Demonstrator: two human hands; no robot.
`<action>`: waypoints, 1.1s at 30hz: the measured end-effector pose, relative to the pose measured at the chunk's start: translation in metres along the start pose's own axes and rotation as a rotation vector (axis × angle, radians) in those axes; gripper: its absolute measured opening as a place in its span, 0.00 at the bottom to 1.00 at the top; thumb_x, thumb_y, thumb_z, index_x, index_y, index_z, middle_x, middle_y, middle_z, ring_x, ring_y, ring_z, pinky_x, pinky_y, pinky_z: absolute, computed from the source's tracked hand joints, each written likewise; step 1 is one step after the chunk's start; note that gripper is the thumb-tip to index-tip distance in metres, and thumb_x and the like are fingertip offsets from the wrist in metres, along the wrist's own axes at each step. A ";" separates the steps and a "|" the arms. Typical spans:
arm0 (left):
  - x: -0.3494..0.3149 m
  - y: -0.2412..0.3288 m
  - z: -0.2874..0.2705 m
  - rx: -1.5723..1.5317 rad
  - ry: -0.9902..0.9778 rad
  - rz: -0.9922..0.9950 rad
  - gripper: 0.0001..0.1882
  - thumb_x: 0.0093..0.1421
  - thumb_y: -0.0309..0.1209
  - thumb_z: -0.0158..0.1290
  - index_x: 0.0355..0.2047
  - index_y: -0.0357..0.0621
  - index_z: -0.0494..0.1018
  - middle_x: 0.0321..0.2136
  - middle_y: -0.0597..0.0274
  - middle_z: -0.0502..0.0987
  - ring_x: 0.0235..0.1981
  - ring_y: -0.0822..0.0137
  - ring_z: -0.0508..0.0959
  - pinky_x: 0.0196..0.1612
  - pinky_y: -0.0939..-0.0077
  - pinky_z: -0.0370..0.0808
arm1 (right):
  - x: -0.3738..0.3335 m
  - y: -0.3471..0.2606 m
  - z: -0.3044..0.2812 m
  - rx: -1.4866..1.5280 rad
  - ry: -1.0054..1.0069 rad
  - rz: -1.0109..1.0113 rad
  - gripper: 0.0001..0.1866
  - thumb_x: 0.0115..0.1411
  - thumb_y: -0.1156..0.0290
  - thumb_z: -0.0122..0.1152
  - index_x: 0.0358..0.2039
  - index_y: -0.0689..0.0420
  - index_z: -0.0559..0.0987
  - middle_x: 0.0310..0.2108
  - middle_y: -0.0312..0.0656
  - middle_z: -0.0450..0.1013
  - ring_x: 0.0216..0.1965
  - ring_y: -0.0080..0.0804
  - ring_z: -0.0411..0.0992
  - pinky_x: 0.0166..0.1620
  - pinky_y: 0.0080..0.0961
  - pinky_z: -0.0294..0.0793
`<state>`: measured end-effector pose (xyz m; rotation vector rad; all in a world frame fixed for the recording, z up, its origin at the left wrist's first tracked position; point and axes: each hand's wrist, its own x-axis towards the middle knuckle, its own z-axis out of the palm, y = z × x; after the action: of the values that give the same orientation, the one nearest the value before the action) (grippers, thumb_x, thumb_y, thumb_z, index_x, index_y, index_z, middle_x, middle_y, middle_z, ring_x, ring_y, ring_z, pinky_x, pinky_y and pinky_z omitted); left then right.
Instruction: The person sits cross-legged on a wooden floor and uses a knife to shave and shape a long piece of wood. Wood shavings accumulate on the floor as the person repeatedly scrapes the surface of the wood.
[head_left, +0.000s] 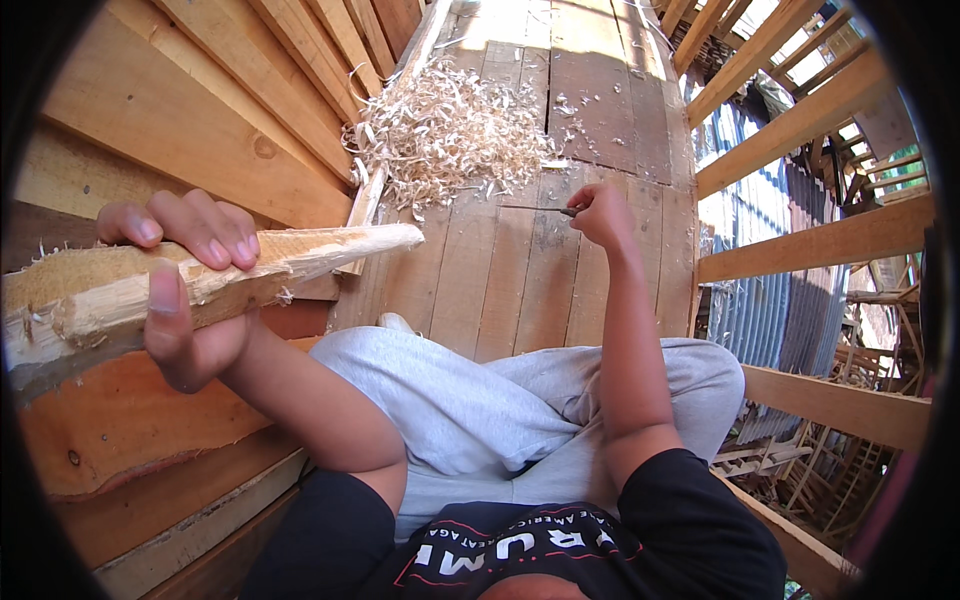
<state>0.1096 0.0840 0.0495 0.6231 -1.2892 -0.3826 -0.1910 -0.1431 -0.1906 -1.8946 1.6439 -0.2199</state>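
Note:
A pale, roughly hewn piece of wood (pixel 330 246) reaches in from the left edge, tapering to a blunt tip that points right. My left hand (pixel 200 270) is closed around it, fingers over the top and thumb on the near side. Beyond my knees, my right hand (pixel 602 214) grips a thin-bladed knife (pixel 540 208) held low over the floorboards, its blade pointing left toward the shavings. Most of the knife's handle is hidden inside my fist. Blade and wood are well apart.
Curled wood shavings (pixel 455 135) lie heaped on the plank floor (pixel 530 260) ahead. Stacked boards (pixel 190 130) line the left side. Wooden rails (pixel 820 240) border the right, with corrugated metal sheeting (pixel 765 290) below them. My crossed legs (pixel 450 390) are in front of me.

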 end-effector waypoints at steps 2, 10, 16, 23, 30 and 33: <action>0.000 0.000 -0.001 0.001 0.007 0.002 0.18 0.52 0.32 0.48 0.41 0.40 0.60 0.22 0.54 0.66 0.21 0.66 0.65 0.28 0.72 0.69 | -0.003 -0.006 -0.001 0.080 -0.257 -0.082 0.16 0.39 0.82 0.71 0.32 0.56 0.84 0.28 0.38 0.80 0.30 0.26 0.76 0.35 0.26 0.74; 0.000 -0.003 0.003 -0.036 0.011 -0.021 0.17 0.52 0.31 0.49 0.41 0.40 0.60 0.23 0.55 0.66 0.21 0.67 0.66 0.29 0.72 0.69 | -0.001 -0.007 0.043 0.105 -0.186 -0.172 0.15 0.43 0.78 0.70 0.35 0.58 0.83 0.29 0.41 0.80 0.31 0.30 0.76 0.36 0.28 0.75; 0.000 -0.004 0.001 -0.041 -0.030 -0.016 0.17 0.53 0.31 0.49 0.41 0.40 0.59 0.23 0.54 0.66 0.23 0.66 0.66 0.30 0.71 0.70 | -0.004 -0.019 0.025 0.191 -0.166 -0.177 0.15 0.48 0.70 0.67 0.38 0.60 0.82 0.34 0.49 0.79 0.37 0.38 0.78 0.40 0.32 0.76; -0.003 -0.026 0.023 -0.104 0.071 -0.034 0.16 0.53 0.29 0.48 0.41 0.40 0.59 0.24 0.54 0.67 0.23 0.66 0.67 0.30 0.72 0.71 | -0.034 -0.068 0.027 0.548 -0.502 0.069 0.16 0.66 0.58 0.48 0.36 0.59 0.73 0.19 0.32 0.65 0.17 0.18 0.59 0.18 0.21 0.59; -0.002 -0.059 0.055 0.053 0.371 -0.043 0.11 0.51 0.25 0.51 0.35 0.40 0.62 0.18 0.59 0.67 0.17 0.69 0.69 0.24 0.71 0.74 | -0.064 -0.091 0.066 0.646 -0.647 0.077 0.23 0.70 0.53 0.39 0.32 0.60 0.72 0.18 0.33 0.62 0.15 0.21 0.56 0.17 0.24 0.58; 0.001 -0.067 0.056 0.165 0.447 -0.020 0.11 0.51 0.26 0.53 0.33 0.39 0.63 0.15 0.59 0.68 0.14 0.68 0.69 0.22 0.71 0.74 | -0.075 -0.098 0.074 0.618 -0.518 0.069 0.24 0.70 0.52 0.38 0.28 0.60 0.71 0.18 0.34 0.62 0.15 0.22 0.57 0.18 0.28 0.60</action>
<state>0.0604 0.0190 0.0166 0.8091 -0.8912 -0.1402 -0.0880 -0.0433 -0.1773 -1.2829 1.1167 -0.1646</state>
